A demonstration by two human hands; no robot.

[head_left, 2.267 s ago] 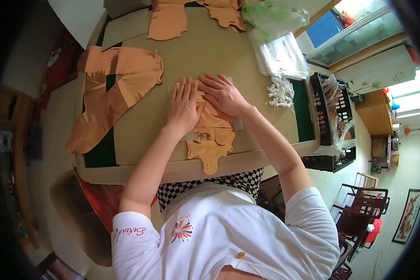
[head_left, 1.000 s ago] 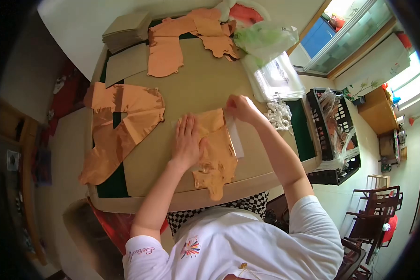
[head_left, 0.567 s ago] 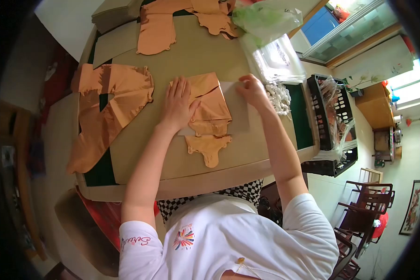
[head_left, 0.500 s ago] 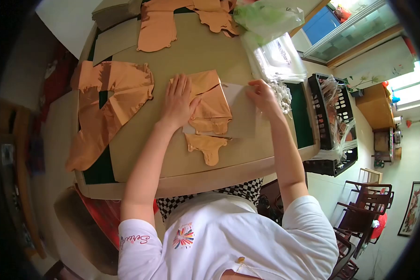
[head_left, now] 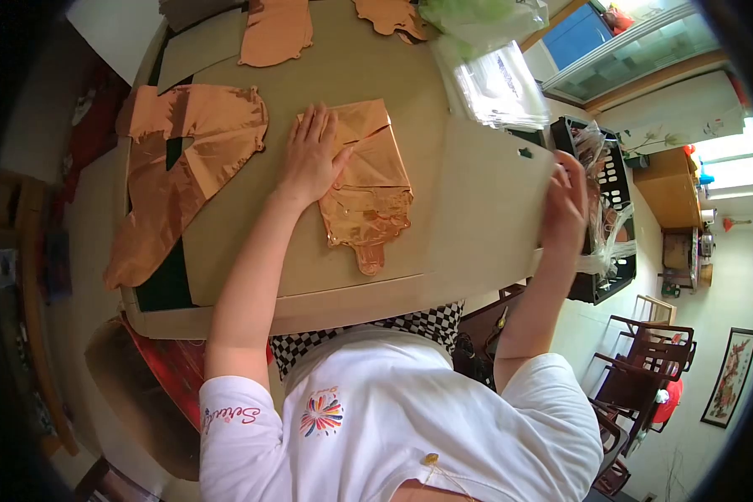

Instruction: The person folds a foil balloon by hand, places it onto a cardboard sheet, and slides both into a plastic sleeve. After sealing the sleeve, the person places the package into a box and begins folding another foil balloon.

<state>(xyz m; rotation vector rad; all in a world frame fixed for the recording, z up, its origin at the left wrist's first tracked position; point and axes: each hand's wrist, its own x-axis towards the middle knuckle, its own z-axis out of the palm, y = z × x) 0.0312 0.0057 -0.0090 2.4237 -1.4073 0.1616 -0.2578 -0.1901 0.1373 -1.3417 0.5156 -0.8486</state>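
Nearest the camera, a white shirt (head_left: 427, 393) is noted, with checked cloth (head_left: 368, 329) seen beyond it, against the near edge of the table (head_left: 351, 293). On the tabletop, left of the middle, a folded foil (head_left: 372, 159) of copper colour is laid flat, its narrow tab pointed toward the wearer; creases and a dark slit are observed on its upper part. The left hand (head_left: 312, 159) is placed palm down on the foil's left side, unclenched, fingers extended and thumb turned across the surface. To the right, a sheet (head_left: 485, 201) with a small cut hole near its far corner is grasped along its right edge by the right hand (head_left: 565, 205), whose fingers are curled and slightly blurred. The sheet's left border is too faint to be fixed. Left of the left hand, a larger foil (head_left: 226, 130) is spread, wrinkled, its outline broken by a gap. Behind the right hand, a black crate (head_left: 615, 171) filled with clear plastic is positioned beside the table. Farther across the tabletop, clear bags (head_left: 502, 88) are stacked at the right, and two foil pieces (head_left: 276, 33) are partly cut off by the frame; beside them, a board (head_left: 197, 52) is laid.
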